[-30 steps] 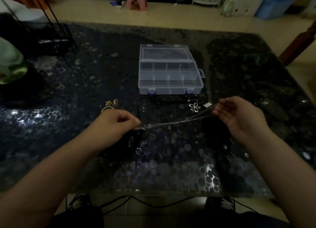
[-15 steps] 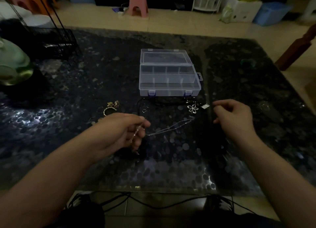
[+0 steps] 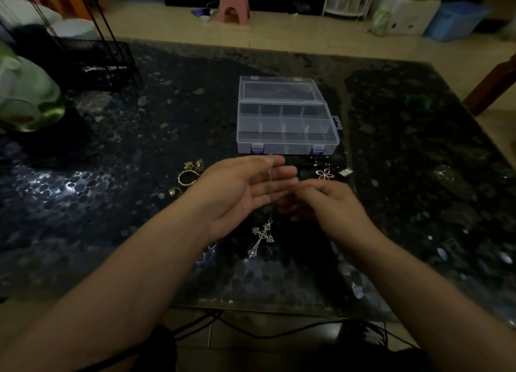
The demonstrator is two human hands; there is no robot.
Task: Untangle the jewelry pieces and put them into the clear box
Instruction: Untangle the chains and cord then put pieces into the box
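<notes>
L hand (image 3: 245, 187) flat under chain (image 3: 270, 189)

**Colours on my feed**

I see a black surface (image 3: 391, 176) speckled with pale pebble-like spots. The clear box (image 3: 287, 126) has blue latches. A silver cross pendant (image 3: 261, 239) and silver flower charm (image 3: 324, 174) contrast with gold rings (image 3: 187, 177). Behind sit a pink stool (image 3: 234, 6), a blue bin (image 3: 453, 21) and a beige floor (image 3: 307, 34).

We now see our left hand (image 3: 245, 189) opened palm-up with the thin silver chain (image 3: 270, 193) draped across it, an ornate silver cross pendant (image 3: 261, 239) dangling below, and our right hand (image 3: 325, 201) drawn in beside it.
</notes>
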